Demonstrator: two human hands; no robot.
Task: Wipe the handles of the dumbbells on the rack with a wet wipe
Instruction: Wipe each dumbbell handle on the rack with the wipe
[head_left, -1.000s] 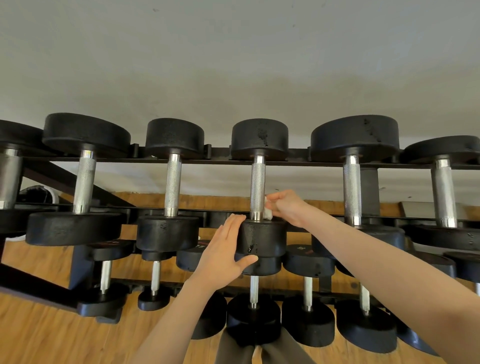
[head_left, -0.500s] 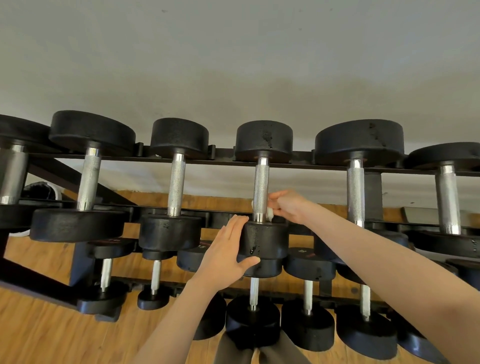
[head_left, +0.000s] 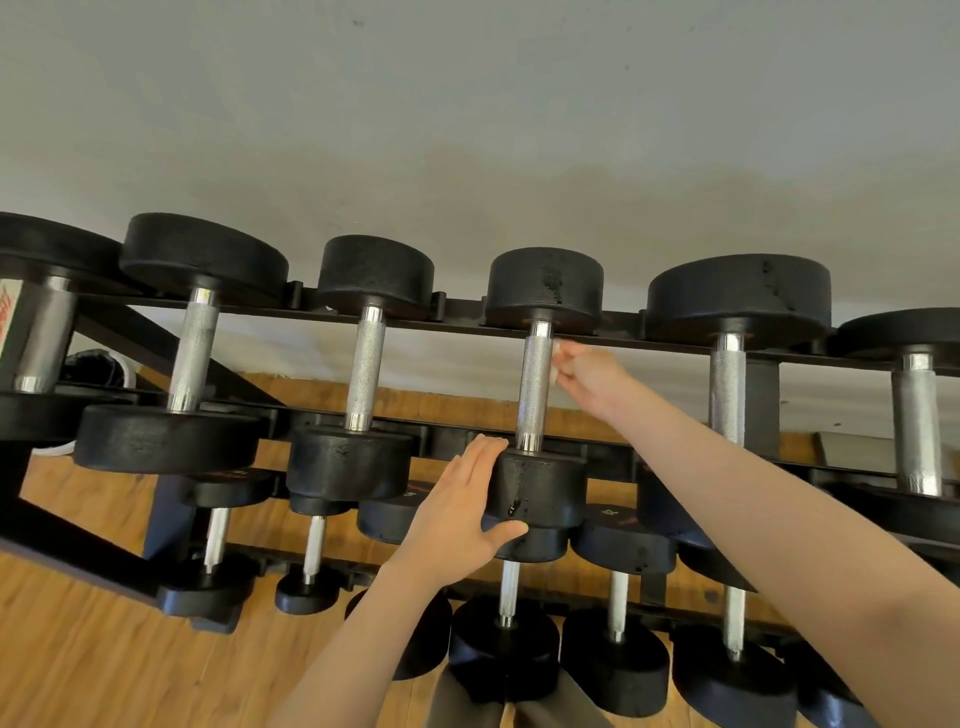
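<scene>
The right hand (head_left: 582, 371) was clenched on a white wipe (head_left: 555, 358), pressed against the far end of a knurled handle (head_left: 535, 384) on the top tier of the rack (head_left: 675, 344). The left hand (head_left: 457, 512) lay open, palm flat against the left side of that dumbbell's near head (head_left: 537, 486), thumb hooked under it, steadying rather than gripping.

The dumbbell could roll or shift in its cradle if the wiping pushed sideways harder than the flat palm could resist. The wipe was bunched small in the fingers, so it might slip out, or clean only the right side of the handle and miss the left. The knurling could snag and tear it.

Little writing could be read: faint marks on the lower-tier heads were too small to make out, and a red-and-white label (head_left: 8, 312) at the far left edge was cut off.
</scene>
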